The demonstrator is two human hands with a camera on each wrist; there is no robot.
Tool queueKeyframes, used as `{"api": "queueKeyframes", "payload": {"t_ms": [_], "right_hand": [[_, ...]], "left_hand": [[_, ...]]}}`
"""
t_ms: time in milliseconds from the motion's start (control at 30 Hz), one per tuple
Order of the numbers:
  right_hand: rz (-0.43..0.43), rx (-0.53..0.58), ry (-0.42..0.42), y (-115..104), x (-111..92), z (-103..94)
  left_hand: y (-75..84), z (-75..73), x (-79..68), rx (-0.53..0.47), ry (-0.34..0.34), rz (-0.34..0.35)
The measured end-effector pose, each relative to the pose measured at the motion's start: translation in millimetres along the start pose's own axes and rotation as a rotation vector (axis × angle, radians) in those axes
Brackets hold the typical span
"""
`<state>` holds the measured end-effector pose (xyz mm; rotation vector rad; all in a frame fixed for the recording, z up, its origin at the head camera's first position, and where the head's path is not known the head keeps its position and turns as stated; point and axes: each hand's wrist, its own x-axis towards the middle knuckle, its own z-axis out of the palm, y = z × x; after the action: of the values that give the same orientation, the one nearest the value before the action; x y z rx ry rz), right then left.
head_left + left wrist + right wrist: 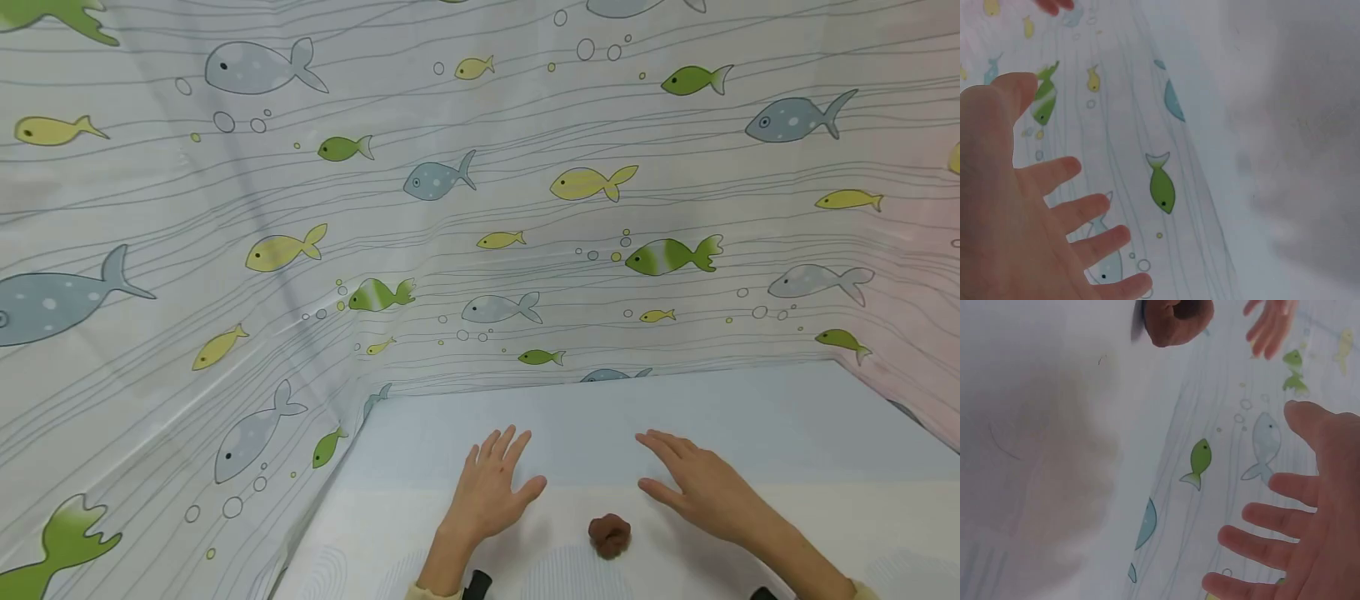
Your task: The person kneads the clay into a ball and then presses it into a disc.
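A small brown lump [610,535], soft-looking like modelling clay with a dent in it, lies on the white table between the two hands. To its left is my left hand [491,492], raised with fingers spread and touching nothing. On the other side my right hand [705,487] hovers with straight fingers and the thumb apart, also holding nothing. The right wrist view shows the lump [1179,322] at the top edge, with a hollow in its surface, beyond the spread fingers [1260,547]. In the left wrist view the left palm [997,206] faces inward and the lump is out of sight.
The table [600,433] has a pale blue-grey band at the back and faint striped round patterns near the front. A fish-print curtain [510,267] rises behind it and along the left side. Dark wrist straps [477,585] show at the bottom edge.
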<state>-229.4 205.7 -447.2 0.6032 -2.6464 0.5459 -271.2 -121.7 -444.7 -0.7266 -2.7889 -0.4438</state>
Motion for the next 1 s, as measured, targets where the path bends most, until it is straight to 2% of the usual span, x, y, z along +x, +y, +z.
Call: {"api": "queueKeyframes", "payload": {"t_ms": [300, 533, 767, 1000], "right_hand": [[0.009, 0.046, -0.042, -7.4, -2.1, 8.2], [0.021, 0.112, -0.144, -16.0, -5.3, 15.3], [0.021, 0.162, -0.209, -24.1, -7.1, 22.8], [0.061, 0.294, -0.344, -29.1, -5.1, 25.6]], "left_hand": [[0.8, -0.8, -0.5, -0.022, -0.011, -0.005], [1.1, -1.7, -1.6, -0.034, -0.028, -0.010], [0.5, -2.5, -1.6, -0.027, -0.025, -0.011], [1.1, -3.9, -1.8, -0.036, -0.022, -0.017]]}}
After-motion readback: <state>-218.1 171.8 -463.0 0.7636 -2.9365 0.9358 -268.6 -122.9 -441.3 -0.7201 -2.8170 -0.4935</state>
